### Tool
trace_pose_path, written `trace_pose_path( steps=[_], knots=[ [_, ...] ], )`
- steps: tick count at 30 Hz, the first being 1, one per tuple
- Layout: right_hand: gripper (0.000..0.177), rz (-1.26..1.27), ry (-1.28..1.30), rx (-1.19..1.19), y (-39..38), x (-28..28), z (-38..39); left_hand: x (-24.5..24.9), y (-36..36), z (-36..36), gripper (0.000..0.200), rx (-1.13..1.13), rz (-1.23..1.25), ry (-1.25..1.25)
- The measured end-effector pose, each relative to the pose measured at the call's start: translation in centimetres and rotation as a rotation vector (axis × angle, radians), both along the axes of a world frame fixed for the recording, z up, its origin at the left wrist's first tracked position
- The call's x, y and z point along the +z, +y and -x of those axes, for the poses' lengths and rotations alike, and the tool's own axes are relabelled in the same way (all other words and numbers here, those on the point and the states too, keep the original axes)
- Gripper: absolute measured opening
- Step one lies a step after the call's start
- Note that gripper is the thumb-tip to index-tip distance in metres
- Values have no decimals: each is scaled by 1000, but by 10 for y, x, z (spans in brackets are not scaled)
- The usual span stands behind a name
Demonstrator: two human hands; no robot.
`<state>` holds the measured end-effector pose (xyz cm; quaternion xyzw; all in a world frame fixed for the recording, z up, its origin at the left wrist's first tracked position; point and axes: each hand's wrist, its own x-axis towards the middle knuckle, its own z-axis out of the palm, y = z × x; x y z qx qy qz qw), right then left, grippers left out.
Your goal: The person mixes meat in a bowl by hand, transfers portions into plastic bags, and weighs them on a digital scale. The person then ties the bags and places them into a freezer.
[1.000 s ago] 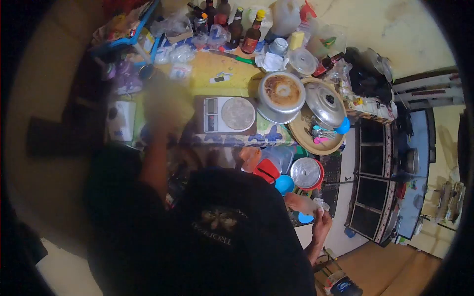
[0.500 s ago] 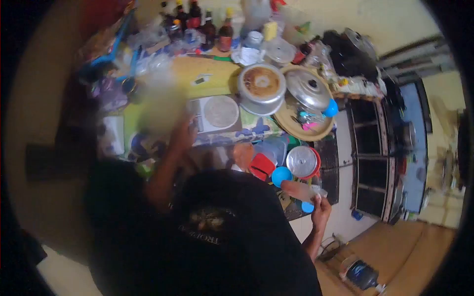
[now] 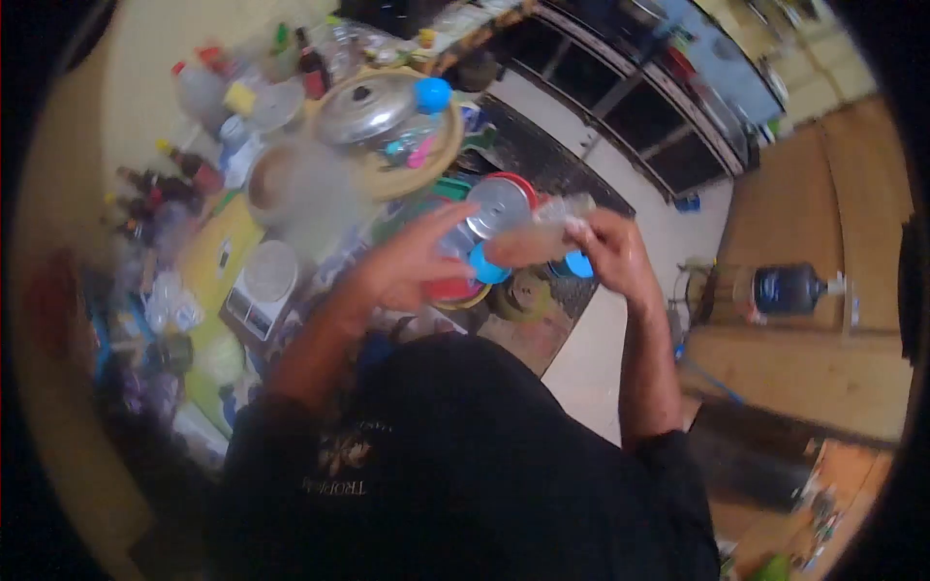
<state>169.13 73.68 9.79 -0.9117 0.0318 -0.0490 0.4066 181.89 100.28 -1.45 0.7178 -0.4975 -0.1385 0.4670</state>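
Observation:
My right hand (image 3: 616, 254) pinches the top of a clear plastic bag (image 3: 528, 246) with pinkish-orange contents, which hangs sideways over the containers. Facing it from the left is my left hand (image 3: 412, 259), slightly blurred, its fingers spread and nothing visible in them. A gap separates those fingers from the bag. Under and behind the bag are a blue bowl (image 3: 489, 263), a round metal lid (image 3: 498, 207) and a red container (image 3: 453, 289). To the left of my left forearm, a white kitchen scale (image 3: 263, 284) with a round plate rests on the table.
A large tan tray (image 3: 448, 145) carries a domed pot lid (image 3: 363, 108), a blue ball-like item (image 3: 433, 95) and small utensils. Dark bottles (image 3: 194, 172) line the wall. A water jug (image 3: 787, 289) lies on the floor to the right, near a dark cabinet (image 3: 668, 126).
The view has swung to the right. My left hand has come away from beside the scale toward the bag. My right hand still holds the bag, now raised nearer to me.

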Motion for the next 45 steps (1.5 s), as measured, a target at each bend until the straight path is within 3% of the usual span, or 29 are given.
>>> trace_pose_path(
  steps=[4, 6, 7, 8, 9, 12, 14, 16, 17, 20, 21, 22, 24, 26, 27, 28, 29, 31, 34, 38, 40, 41, 43, 45],
  knots=[
    [30, -64, -39, -95, -10, 53, 13, 35, -117, 5, 63, -114, 2, -195],
    [32, 141, -104, -119, -22, 70, 19, 34, -168, 3, 72, -307, -344, 337],
    [32, 139, -125, -186, -29, 78, 22, 84, -188, 18, 54, -459, -564, -336],
    [32, 154, -178, -181, -35, 83, 25, 81, -197, 26, 54, -527, -571, -369],
    [32, 172, -226, -181, -41, 84, 35, 73, -200, 34, 44, -552, -314, 166],
    [31, -13, -289, -296, -66, 76, 65, 87, -231, 54, 28, -624, -157, 379],
    [25, 52, -185, -352, -80, 79, 101, 72, -248, 82, 31, -538, -103, 902],
    [24, -29, -385, -414, -101, 82, 144, 55, -273, 109, 33, -517, -166, 944],
    [29, -77, -366, -450, -104, 84, 169, 47, -285, 113, 36, -487, -205, 961],
    [30, -204, -327, -668, -138, 43, 267, 20, -318, 147, 44, -504, -225, 851],
    [31, -264, -264, -761, -144, 28, 297, 51, -320, 172, 44, -550, -236, 845],
    [32, -321, -207, -847, -148, 5, 336, 100, -309, 213, 43, -457, -414, 437],
    [36, -363, -269, -879, -148, -31, 389, 115, -317, 256, 45, -399, -558, 3],
    [46, -455, -302, -836, -158, -65, 442, 68, -354, 295, 47, -587, -397, -331],
    [48, -342, -245, -839, -160, -65, 462, 61, -372, 326, 48, -659, -331, -443],
    [52, -268, -148, -862, -163, -57, 484, 63, -392, 357, 46, -682, -455, -411],
    [58, -372, -196, -878, -189, -84, 518, 58, -412, 392, 44, -717, -530, -411],
    [51, -315, -235, -938, -197, -87, 554, 43, -454, 453, 41, -819, -637, -295],
    [33, -177, -209, -1038, -255, -96, 616, -8, -521, 524, 41, -1044, -466, -123],
    [14, -171, -210, -1253, -302, -79, 680, -5, -593, 609, 40, -1102, -697, -5],
    [13, -143, -227, -1267, -333, -81, 716, -34, -637, 643, 42, -1241, -376, 9],
    [12, -152, -290, -1331, -349, -86, 734, -28, -659, 664, 45, -1289, -465, 135],
    [12, -271, -500, -1379, -379, -97, 754, -19, -703, 693, 46, -1372, -514, 107],
    [12, -313, -520, -1452, -413, -98, 788, -28, -753, 740, 45, -1482, -557, 26]
  ],
)
